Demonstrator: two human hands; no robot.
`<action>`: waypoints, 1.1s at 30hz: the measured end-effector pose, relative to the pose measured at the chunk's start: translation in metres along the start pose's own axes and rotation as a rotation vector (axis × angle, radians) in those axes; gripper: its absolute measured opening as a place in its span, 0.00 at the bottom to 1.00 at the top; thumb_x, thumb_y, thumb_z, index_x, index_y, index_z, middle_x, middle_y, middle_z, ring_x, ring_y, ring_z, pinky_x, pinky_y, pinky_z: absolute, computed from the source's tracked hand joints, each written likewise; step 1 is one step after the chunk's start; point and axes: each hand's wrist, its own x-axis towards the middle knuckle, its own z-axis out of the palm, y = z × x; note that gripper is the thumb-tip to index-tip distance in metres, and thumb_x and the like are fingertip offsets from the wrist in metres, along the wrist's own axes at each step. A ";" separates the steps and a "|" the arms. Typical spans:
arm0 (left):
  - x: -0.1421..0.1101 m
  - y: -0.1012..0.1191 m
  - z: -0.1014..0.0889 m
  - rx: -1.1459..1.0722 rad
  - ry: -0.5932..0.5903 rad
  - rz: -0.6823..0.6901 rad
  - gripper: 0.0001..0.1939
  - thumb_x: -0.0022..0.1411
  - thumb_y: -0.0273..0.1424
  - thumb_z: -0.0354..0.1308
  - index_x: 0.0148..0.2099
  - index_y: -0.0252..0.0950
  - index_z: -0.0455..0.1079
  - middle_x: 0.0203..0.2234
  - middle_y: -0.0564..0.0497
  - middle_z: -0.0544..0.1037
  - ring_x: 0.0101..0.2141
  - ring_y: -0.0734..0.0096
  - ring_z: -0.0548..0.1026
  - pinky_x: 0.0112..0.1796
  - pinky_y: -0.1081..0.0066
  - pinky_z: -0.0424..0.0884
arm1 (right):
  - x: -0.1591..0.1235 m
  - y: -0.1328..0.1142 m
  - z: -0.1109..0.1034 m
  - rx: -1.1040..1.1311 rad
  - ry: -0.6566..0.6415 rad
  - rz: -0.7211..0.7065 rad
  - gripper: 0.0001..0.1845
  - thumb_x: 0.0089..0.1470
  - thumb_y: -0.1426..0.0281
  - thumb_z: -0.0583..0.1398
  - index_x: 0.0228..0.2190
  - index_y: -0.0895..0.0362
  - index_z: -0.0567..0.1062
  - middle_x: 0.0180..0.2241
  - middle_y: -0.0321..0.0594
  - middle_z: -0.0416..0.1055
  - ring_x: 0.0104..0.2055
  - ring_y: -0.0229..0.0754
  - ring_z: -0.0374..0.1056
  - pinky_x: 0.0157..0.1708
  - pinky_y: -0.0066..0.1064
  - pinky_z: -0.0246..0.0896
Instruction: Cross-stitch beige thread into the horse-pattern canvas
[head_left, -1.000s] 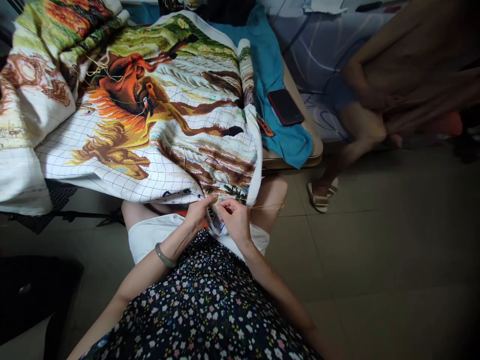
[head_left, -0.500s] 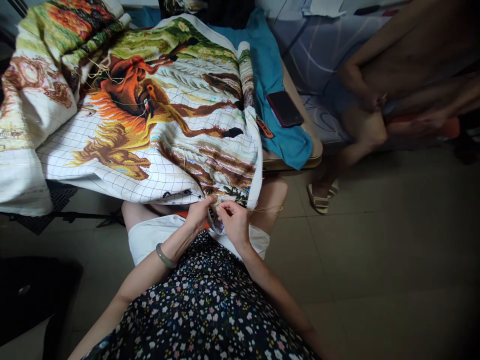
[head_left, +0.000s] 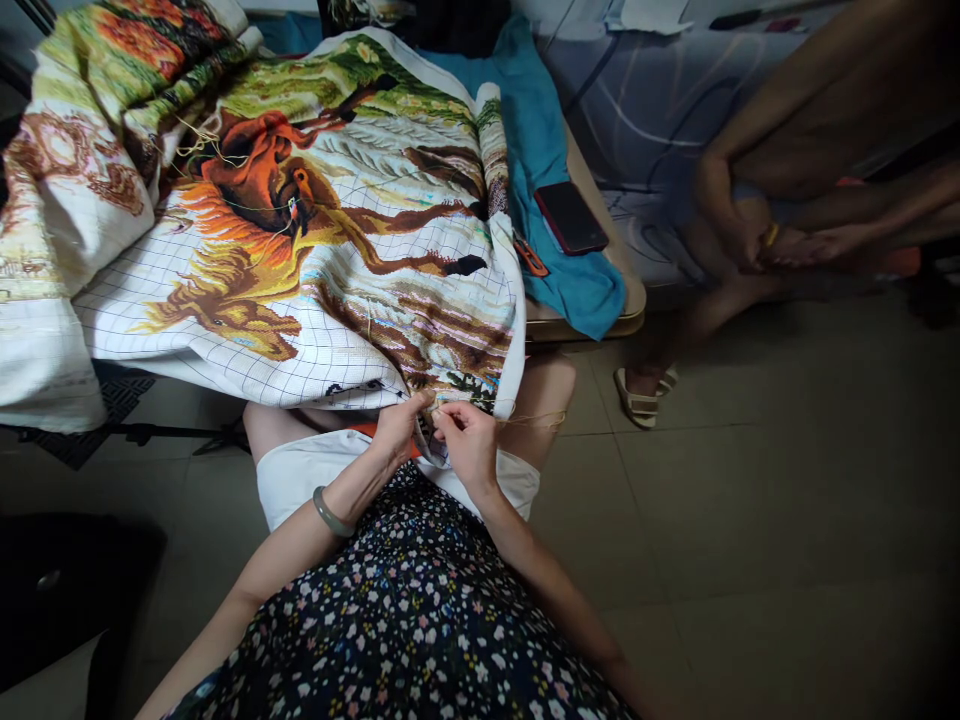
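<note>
A large cross-stitch cloth with horses on a gridded white ground drapes over the table and down to my lap. At its near edge my left hand is closed, thumb on top, gripping the folded fabric. Just beside it my right hand is pinched at the same edge; whatever lies between its fingertips is too small to make out. Pale yellow thread trails out to the right of that hand. More loose threads lie on the stitched area farther back.
A phone and an orange-handled tool rest on a teal cloth right of the embroidery. Another person sits at the right with hands together. A dark object stands at the lower left.
My hands stay at the cloth's edge, with only a slight shift of the right fingers. The other person's hands and leg have moved.
</note>
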 end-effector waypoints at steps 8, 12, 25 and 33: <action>-0.003 0.004 0.004 -0.023 0.012 0.009 0.10 0.35 0.29 0.65 0.22 0.30 0.69 0.17 0.52 0.72 0.19 0.75 0.67 0.26 0.71 0.64 | 0.001 0.002 -0.003 -0.124 -0.019 -0.098 0.07 0.49 0.69 0.56 0.24 0.58 0.71 0.21 0.36 0.69 0.23 0.37 0.65 0.25 0.26 0.60; -0.003 0.004 0.005 -0.025 -0.001 0.009 0.10 0.35 0.29 0.65 0.23 0.30 0.70 0.18 0.52 0.73 0.20 0.74 0.68 0.26 0.71 0.64 | 0.002 0.000 -0.003 -0.068 -0.023 -0.055 0.07 0.48 0.69 0.56 0.23 0.59 0.72 0.20 0.36 0.68 0.21 0.36 0.65 0.23 0.26 0.60; -0.005 -0.003 0.000 -0.096 -0.090 -0.023 0.15 0.35 0.33 0.69 0.23 0.29 0.69 0.17 0.51 0.72 0.18 0.75 0.68 0.24 0.71 0.64 | 0.001 -0.005 -0.001 0.146 0.006 0.105 0.08 0.45 0.68 0.59 0.29 0.59 0.68 0.20 0.35 0.70 0.18 0.35 0.66 0.19 0.25 0.63; -0.002 -0.004 -0.005 -0.123 -0.225 -0.008 0.14 0.38 0.33 0.69 0.26 0.30 0.73 0.21 0.50 0.75 0.23 0.74 0.71 0.30 0.72 0.67 | 0.014 -0.011 -0.001 0.014 -0.063 -0.010 0.12 0.51 0.67 0.55 0.38 0.57 0.68 0.22 0.34 0.71 0.20 0.35 0.68 0.22 0.25 0.65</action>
